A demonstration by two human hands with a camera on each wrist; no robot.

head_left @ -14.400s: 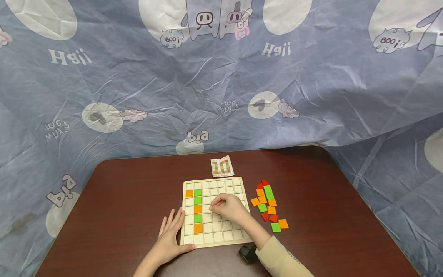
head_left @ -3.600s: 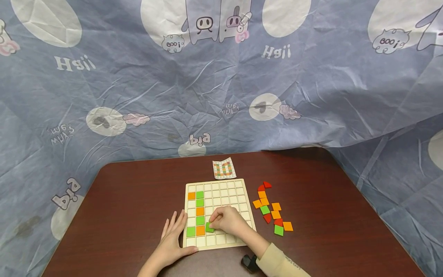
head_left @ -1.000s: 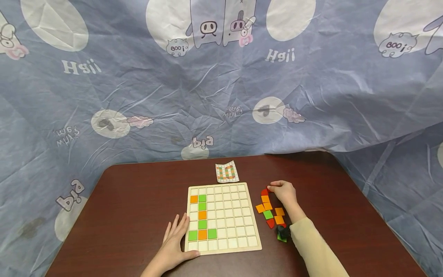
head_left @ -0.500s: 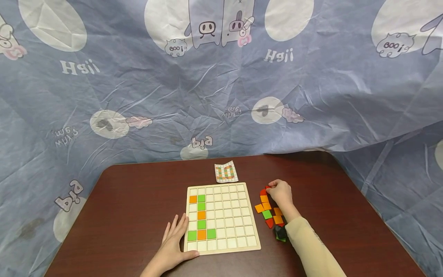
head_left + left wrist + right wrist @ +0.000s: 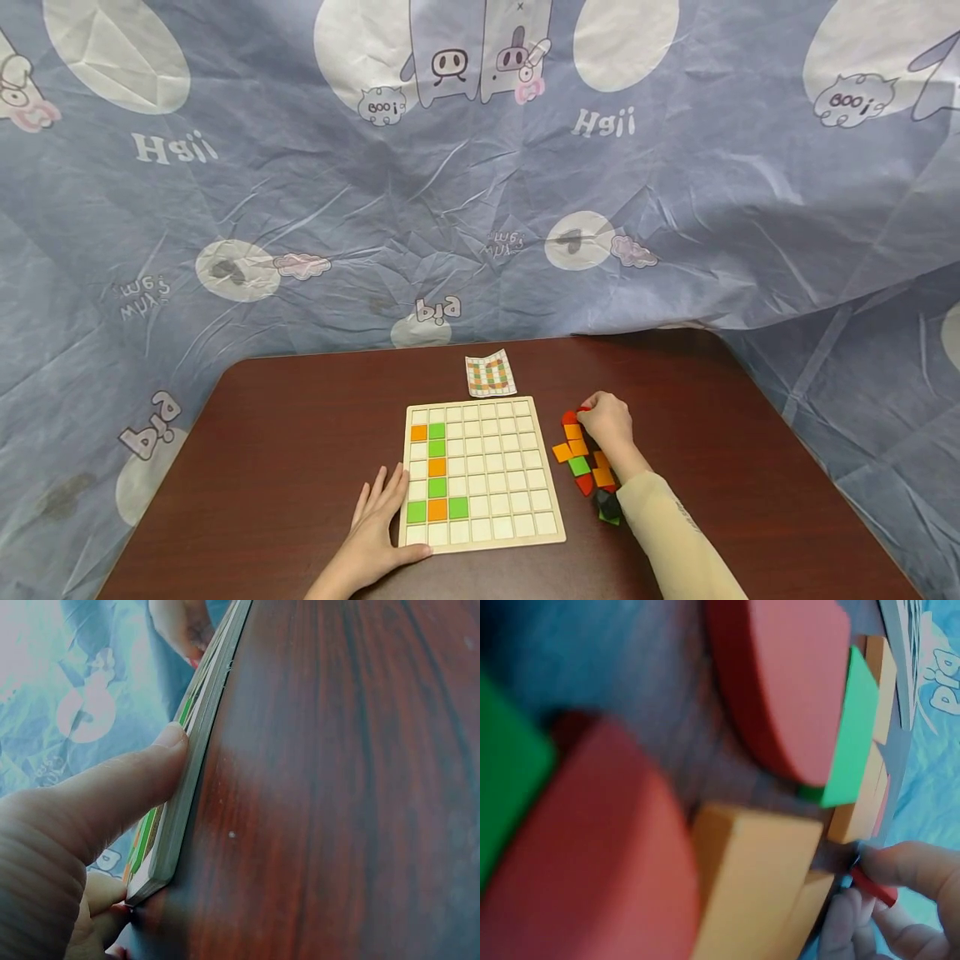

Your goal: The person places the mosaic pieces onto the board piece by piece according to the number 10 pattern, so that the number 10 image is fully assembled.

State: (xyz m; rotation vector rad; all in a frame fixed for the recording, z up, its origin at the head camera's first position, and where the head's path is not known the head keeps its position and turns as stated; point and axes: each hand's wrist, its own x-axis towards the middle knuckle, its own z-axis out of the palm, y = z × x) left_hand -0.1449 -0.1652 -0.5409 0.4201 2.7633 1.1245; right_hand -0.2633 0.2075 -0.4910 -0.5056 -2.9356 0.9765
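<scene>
In the head view, a pale wooden grid board (image 5: 504, 527) lies on the table with green and orange square tiles in its left columns. My left hand (image 5: 369, 523) holds its fingers straight along the board's left edge, its thumb on the front edge; the left wrist view shows that thumb (image 5: 127, 787) against the rim. My right hand (image 5: 611, 423) is at the far end of the loose tiles. Between its thumb and fingers it pinches a red tile (image 5: 875, 887), seen mostly edge-on in the right wrist view. A second red tile (image 5: 569, 417) lies beside it.
Loose orange tiles (image 5: 562, 452), a green tile (image 5: 578, 466) and a red rounded tile (image 5: 584, 484) lie right of the board. A black device (image 5: 606, 502) at the right wrist partly covers another green tile. Behind the board lies a patterned paper card (image 5: 491, 374).
Green tiles were added to the board's lower filled row. My right hand moved from the board to the loose tiles and now pinches a red tile. My left hand stayed at the board's corner.
</scene>
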